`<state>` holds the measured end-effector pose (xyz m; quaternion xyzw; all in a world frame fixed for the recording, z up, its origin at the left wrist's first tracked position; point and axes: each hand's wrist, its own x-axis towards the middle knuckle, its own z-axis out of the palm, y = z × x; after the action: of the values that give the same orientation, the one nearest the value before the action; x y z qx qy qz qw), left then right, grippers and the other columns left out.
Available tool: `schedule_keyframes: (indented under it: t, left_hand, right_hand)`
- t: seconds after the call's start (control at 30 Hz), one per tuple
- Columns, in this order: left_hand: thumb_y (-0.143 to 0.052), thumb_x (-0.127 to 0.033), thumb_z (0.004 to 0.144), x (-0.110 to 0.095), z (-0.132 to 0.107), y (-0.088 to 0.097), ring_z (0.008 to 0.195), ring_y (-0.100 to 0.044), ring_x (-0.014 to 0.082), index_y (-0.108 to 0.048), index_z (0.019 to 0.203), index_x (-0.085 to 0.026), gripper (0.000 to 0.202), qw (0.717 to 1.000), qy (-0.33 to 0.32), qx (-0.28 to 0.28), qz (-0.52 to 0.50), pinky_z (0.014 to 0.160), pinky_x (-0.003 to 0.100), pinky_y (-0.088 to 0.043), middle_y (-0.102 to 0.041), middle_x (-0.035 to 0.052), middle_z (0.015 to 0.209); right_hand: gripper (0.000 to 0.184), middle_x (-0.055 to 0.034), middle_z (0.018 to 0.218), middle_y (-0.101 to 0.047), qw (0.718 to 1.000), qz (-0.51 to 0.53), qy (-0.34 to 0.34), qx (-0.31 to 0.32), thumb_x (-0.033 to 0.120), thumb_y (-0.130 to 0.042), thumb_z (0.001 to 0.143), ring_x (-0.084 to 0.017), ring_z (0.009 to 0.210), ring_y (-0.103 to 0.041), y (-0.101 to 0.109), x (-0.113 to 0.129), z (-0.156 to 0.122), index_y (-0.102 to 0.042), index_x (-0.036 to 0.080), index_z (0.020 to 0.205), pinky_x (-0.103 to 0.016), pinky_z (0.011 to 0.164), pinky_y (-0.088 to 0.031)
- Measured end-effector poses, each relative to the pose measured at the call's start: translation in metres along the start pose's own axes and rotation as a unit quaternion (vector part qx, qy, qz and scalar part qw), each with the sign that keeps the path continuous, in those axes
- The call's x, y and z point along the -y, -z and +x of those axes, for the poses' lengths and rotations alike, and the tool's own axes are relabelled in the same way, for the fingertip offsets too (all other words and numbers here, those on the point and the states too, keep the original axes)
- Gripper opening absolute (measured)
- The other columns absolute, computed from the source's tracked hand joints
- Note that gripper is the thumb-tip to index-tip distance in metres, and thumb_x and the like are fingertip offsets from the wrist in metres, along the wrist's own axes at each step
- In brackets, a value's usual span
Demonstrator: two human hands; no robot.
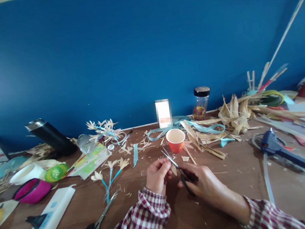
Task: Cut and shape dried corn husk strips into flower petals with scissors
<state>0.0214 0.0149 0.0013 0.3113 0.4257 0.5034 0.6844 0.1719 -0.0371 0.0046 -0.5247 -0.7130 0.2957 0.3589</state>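
My left hand (156, 174) is closed in a pinch on a small pale piece of dried husk (173, 169) above the brown table (233, 193). My right hand (204, 185) grips small black-handled scissors (174, 163), whose blades are parted at the husk piece. Both sleeves are red-and-white checked. An orange paper cup (175, 140) stands just beyond my hands. Husk flowers on blue stems (109, 171) lie to the left of my left hand.
Large black scissors (95, 225) lie near the front edge. A blue glue gun (282, 151) lies at right, a power strip (47, 218) at left. Dried husks (235, 114), blue ribbon (206, 126), tape rolls (31, 189), a jar (201, 102) and a black flask (51, 138) crowd the back by the blue wall.
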Motion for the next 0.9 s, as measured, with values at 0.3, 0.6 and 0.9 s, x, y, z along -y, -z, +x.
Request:
schedule_keyframes:
  t: [0.3,0.6,0.9]
  left_hand:
    - [-0.082,-0.035,0.048,0.0021,-0.0006,0.0014,0.039,-0.044,0.0048,-0.065,0.062,-0.012,0.032,1.000,-0.005,-0.004,0.003,0.038,0.015,-0.032,-0.054,-0.0034,0.043]
    - [-0.082,-0.035,0.047,-0.0002,-0.0004,0.0004,0.039,-0.043,0.0048,-0.064,0.060,-0.012,0.032,1.000,0.000,-0.003,0.008,0.038,0.016,-0.031,-0.053,-0.0039,0.044]
    - [-0.082,-0.037,0.049,0.0002,-0.0007,0.0011,0.039,-0.043,0.0039,-0.063,0.060,-0.012,0.033,1.000,-0.003,0.003,0.015,0.038,0.015,-0.030,-0.054,-0.0038,0.044]
  right_hand:
    - [0.029,-0.0022,0.078,-0.070,1.000,-0.023,-0.001,-0.005,0.022,-0.060,0.074,-0.017,0.068,-0.062,0.0012,0.0002,0.0002,-0.064,0.021,0.103,-0.024,0.064,-0.048]
    - [0.025,-0.0026,0.081,-0.070,1.000,-0.011,0.001,-0.001,0.020,-0.059,0.075,-0.017,0.069,-0.063,0.0006,0.0007,0.0006,-0.065,0.021,0.099,-0.025,0.067,-0.048]
    - [0.030,-0.0035,0.080,-0.071,1.000,-0.025,0.001,-0.001,0.022,-0.058,0.075,-0.018,0.070,-0.063,0.0023,0.0022,0.0001,-0.064,0.021,0.105,-0.025,0.067,-0.049]
